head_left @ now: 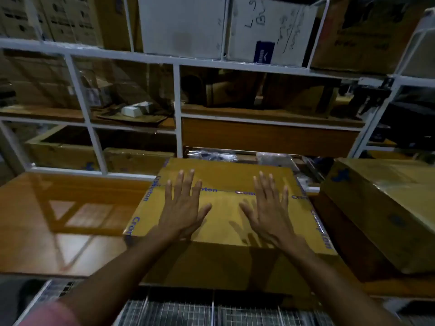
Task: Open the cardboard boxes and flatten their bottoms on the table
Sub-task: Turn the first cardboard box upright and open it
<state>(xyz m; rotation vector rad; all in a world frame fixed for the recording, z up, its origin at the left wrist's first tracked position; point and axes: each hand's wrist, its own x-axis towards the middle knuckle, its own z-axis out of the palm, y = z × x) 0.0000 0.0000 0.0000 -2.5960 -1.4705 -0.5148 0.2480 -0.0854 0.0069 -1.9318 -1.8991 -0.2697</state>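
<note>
A brown cardboard box stands on the glossy wooden table in the middle of the view. Clear tape with blue printed letters seals its top seam and edges. My left hand lies flat on the left half of the top, fingers straight and spread. My right hand lies flat on the right half in the same way. Both palms press down on the box top, a little apart from each other. A second taped cardboard box sits tilted at the table's right end.
A white metal shelf frame rises right behind the table, filled with cardboard boxes and wooden trays. Plastic-wrapped items lie behind the middle box. A wire mesh surface runs below the table's front edge.
</note>
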